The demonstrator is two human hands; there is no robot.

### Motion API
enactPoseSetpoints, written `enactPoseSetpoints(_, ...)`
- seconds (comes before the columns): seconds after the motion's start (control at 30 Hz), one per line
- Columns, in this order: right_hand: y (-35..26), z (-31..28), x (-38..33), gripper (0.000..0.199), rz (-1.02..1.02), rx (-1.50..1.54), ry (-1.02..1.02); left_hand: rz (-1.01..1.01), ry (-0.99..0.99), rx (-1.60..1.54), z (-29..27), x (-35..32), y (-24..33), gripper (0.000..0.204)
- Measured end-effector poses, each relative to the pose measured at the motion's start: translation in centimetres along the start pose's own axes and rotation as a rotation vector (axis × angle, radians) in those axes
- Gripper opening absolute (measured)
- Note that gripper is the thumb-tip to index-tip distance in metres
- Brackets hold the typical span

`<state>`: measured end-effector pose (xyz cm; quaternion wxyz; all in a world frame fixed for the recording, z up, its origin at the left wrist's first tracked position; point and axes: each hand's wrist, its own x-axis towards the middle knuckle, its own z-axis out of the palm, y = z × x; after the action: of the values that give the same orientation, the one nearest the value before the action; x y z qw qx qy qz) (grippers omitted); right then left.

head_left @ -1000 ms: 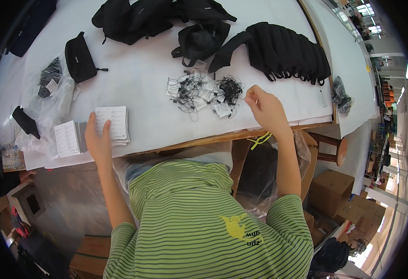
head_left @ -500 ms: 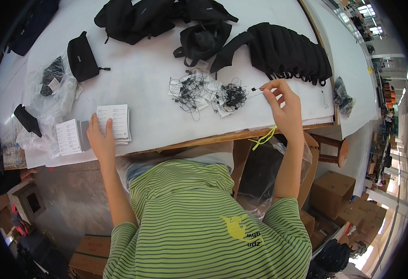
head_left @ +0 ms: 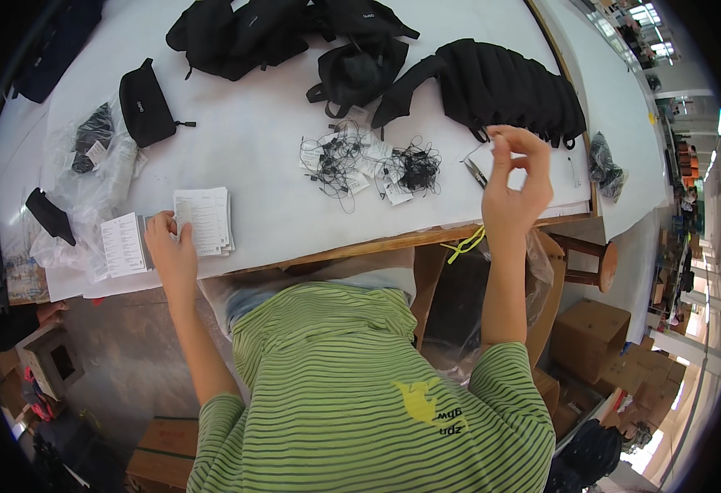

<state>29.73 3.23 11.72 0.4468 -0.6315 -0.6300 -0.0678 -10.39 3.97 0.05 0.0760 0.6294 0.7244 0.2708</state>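
My left hand (head_left: 173,246) rests at two stacks of printed white cards. Its fingers are bent, with the thumb apart, at the inner edges of the left stack (head_left: 124,245) and the right stack (head_left: 204,220). Above the table's right part, my right hand (head_left: 518,181) is raised, thumb and forefinger pinched together. The thin black tag string it held is barely visible now. Metal thread snips (head_left: 476,171) lie beside that hand. Left of them are a dark bundle of tag strings (head_left: 418,168) and a looser tangle of strings with white tags (head_left: 333,160).
A row of black pouches (head_left: 513,90) lies beyond my right hand, with more black bags (head_left: 249,37) at the back. One black pouch (head_left: 144,107) and clear plastic bags (head_left: 101,197) are at left. The table's wooden edge (head_left: 360,246) runs before me.
My right hand has moved right and slightly up from the string bundle, uncovering the snips. My left hand has shifted slightly left, its fingers now more bent.
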Motion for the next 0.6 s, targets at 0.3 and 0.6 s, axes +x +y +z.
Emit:
enactPoseSetpoints(0.3,-3.1,2.4,-0.5,0.006,0.262,0.602,-0.256,-0.232,-0.1,-0.635,-2.1,-1.1,2.0,0.016)
enactPoseSetpoints(0.6,-2.8,10.0,-6.2,0.011,0.445,0.673,-0.678,-0.256,-0.394,-0.733,-2.9,-2.3,6.3,0.044)
